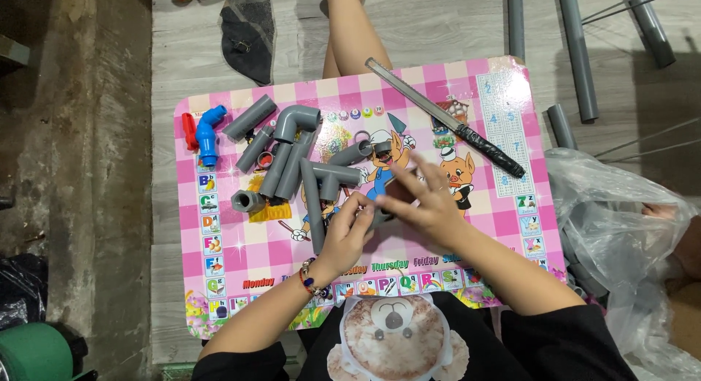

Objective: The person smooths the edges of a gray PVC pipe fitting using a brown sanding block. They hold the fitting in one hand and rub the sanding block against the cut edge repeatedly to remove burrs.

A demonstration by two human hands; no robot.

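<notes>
Meeting just below the centre of the frame, both hands are closed around one small grey pipe fitting (381, 214), which is held just above the pink checked bench (504, 227). The left hand (349, 231) is curled under the fitting, its fingers bent against the grey plastic; a beaded bracelet (309, 277) is worn on that wrist. The right hand (429, 202) is laid over the top of the fitting, fingers spread and partly extended, so most of the piece is hidden. How the fitting is shaped cannot be told.

A heap of grey pipe pieces and elbows (296, 158) is seen left of centre on the bench, just beside the left hand. A blue valve (208, 135) and a red piece (190, 130) are placed at the upper left of the bench. A long saw blade with a black taped handle (445, 118) is laid diagonally across the upper right. Longer grey pipes (577, 52) are lying on the floor at the upper right, and a clear plastic bag (621, 227) at the right edge.
</notes>
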